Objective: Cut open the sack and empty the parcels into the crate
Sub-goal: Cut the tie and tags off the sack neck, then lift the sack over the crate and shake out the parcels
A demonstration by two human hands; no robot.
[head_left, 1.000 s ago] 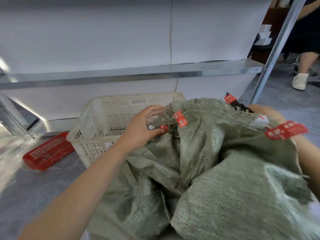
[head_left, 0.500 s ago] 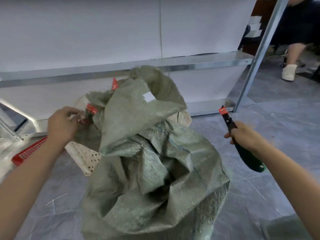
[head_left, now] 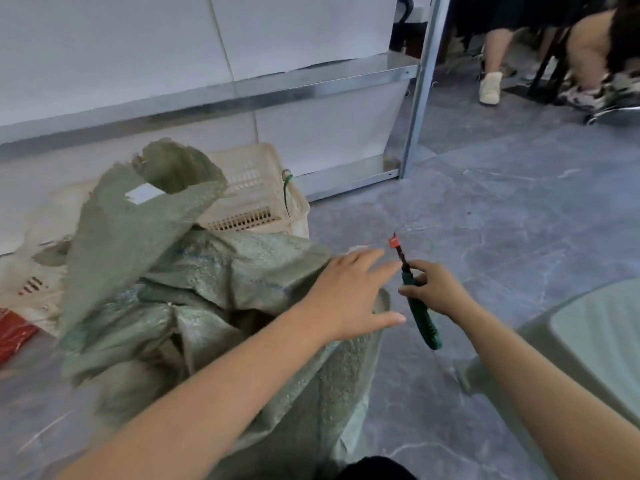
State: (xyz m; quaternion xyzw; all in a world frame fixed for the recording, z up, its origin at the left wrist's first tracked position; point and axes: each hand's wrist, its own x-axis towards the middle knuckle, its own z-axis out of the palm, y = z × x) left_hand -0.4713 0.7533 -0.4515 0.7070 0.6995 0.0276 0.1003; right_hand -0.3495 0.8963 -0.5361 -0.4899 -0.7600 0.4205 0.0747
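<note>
A crumpled green woven sack (head_left: pixel 194 292) stands on the floor in front of me, its torn top flopped open to the left. Behind it sits a cream plastic crate (head_left: pixel 252 188); no parcels show. My left hand (head_left: pixel 349 296) reaches across the sack's right edge with fingers spread, next to the cutter. My right hand (head_left: pixel 434 289) grips a green-handled cutter (head_left: pixel 420 313) upright, its dark blade tip carrying a red tag (head_left: pixel 394 242).
A metal shelf rack (head_left: pixel 311 86) with white panels runs along the back, its post (head_left: pixel 420 88) at the right. A red flat tray (head_left: pixel 14 332) lies at the left edge. A pale stool (head_left: pixel 588 337) stands at right. A person's legs (head_left: pixel 495 57) are beyond.
My left hand let go of the sack's top at the left and swung right toward the cutter. The sack's top flopped over. My right hand brought the cutter closer in.
</note>
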